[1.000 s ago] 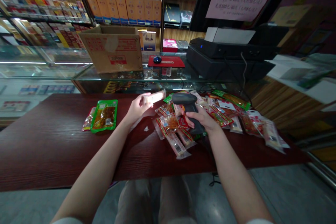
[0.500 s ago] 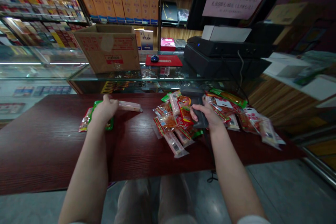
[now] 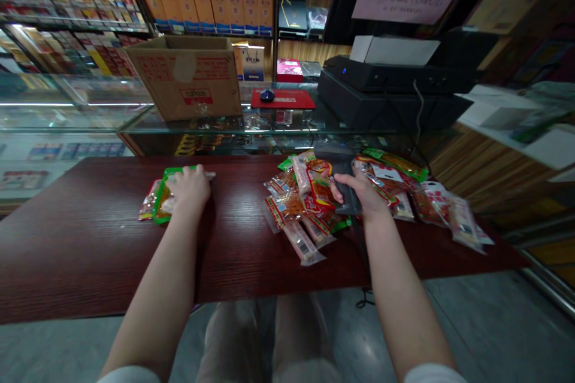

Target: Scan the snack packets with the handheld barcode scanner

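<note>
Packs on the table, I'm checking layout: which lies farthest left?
The reddish pack; the green-edged pack, partly under the left hand, lies just right of it, the heap farther right.

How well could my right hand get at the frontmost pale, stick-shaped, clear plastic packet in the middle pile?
Probably not freely: your right hand is wrapped around a dark grey scanner, though the packet lies mostly uncovered.

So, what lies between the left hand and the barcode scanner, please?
In the head view, reddish tabletop, then piled snack packets beside the barcode scanner.

Left fingers (image 3: 178,181) over green packet (image 3: 160,204), right fingers (image 3: 338,194) around scanner (image 3: 338,158), reddish-brown tabletop (image 3: 242,239)
</note>
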Motion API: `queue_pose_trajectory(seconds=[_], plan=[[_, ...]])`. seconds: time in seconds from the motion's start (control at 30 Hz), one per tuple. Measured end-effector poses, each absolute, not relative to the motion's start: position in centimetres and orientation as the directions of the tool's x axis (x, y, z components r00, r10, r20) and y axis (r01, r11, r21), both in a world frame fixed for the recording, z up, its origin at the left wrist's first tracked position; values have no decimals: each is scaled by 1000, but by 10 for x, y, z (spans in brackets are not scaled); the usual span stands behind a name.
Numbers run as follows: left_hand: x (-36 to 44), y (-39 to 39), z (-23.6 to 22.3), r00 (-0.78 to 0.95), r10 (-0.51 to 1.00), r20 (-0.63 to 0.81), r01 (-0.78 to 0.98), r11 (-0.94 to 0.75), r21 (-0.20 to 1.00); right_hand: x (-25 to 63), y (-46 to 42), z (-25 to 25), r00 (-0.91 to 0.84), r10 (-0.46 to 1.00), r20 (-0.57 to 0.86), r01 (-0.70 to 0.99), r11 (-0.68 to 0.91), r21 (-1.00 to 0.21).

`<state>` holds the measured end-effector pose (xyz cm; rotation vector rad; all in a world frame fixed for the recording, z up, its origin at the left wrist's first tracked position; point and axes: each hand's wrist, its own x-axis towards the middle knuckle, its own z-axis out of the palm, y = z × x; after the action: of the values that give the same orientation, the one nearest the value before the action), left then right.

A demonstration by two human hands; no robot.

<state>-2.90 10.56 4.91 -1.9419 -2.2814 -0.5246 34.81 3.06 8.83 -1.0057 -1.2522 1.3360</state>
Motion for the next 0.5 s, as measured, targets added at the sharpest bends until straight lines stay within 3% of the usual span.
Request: queue_pose_trajectory(seconds=[0.13,0.27,0.4,0.5], plan=[[-45,108,50,-338,885,320,914,227,337,348,31,88,-151,986,69,-117,51,-992],[-28,103,59,-331,878,346,915,208,347,347,31,89,-154,986,61,-104,45,-994],[11,100,61,-26,925,379,930,-117,349,349,31,92,-124,991,49,-92,38,-995],[35,99,56,297,936,188,743,-351,570,355,32,91,-107,994,16,-73,8,-997]])
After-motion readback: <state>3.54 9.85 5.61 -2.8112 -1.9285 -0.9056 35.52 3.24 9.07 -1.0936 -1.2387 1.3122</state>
